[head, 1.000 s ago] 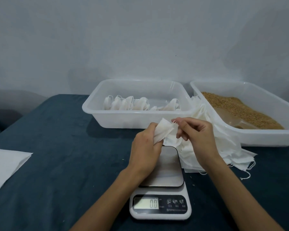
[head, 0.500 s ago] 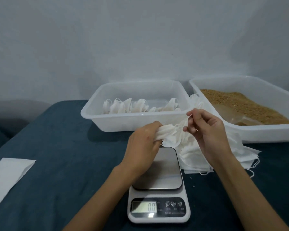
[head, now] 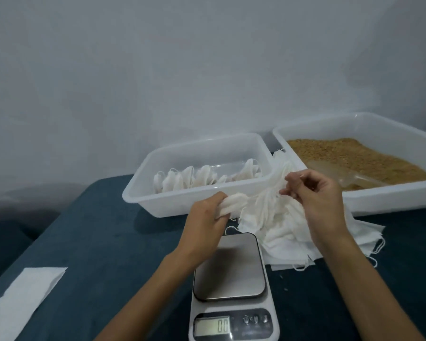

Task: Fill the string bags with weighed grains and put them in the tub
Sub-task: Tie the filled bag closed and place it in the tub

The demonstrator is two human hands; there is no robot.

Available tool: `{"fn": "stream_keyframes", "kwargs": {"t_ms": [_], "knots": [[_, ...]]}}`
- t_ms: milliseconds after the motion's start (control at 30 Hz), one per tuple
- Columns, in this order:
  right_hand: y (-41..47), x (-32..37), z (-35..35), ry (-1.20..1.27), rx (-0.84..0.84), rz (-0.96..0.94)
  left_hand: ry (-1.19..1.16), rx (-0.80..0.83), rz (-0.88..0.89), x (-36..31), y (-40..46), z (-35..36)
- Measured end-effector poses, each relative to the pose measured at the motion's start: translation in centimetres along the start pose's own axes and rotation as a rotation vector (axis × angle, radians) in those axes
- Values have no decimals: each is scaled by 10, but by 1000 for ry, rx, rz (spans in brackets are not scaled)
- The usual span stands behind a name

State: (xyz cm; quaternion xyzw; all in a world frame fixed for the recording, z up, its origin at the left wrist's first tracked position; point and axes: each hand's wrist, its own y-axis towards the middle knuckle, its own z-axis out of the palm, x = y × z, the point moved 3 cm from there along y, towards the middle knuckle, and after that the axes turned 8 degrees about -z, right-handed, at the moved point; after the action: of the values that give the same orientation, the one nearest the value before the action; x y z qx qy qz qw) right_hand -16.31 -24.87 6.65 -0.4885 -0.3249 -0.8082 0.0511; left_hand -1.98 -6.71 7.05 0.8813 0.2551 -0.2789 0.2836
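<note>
My left hand grips one end of a white string bag above the far edge of the scale. My right hand pinches the bag's other end or its string, pulled out to the right. Under my right hand lies a pile of empty white bags. The white tub at the back holds several filled bags. A second tub on the right holds brown grains and a clear scoop. The scale's display reads zero.
A white sheet lies on the dark blue table at the near left. The table's left edge runs diagonally toward the wall. A grey wall stands right behind both tubs.
My hands have moved apart, stretching the bag between them; my right hand went up and to the right. The camera view tilted up a little.
</note>
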Motion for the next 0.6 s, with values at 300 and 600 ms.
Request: {"fn": "stream_keyframes", "kwargs": {"t_ms": [300, 600], "knots": [[0, -8, -2, 174, -88, 80, 149, 26, -26, -18, 62, -22], [-13, 0, 25, 137, 322, 149, 41, 184, -12, -33, 51, -15]]}}
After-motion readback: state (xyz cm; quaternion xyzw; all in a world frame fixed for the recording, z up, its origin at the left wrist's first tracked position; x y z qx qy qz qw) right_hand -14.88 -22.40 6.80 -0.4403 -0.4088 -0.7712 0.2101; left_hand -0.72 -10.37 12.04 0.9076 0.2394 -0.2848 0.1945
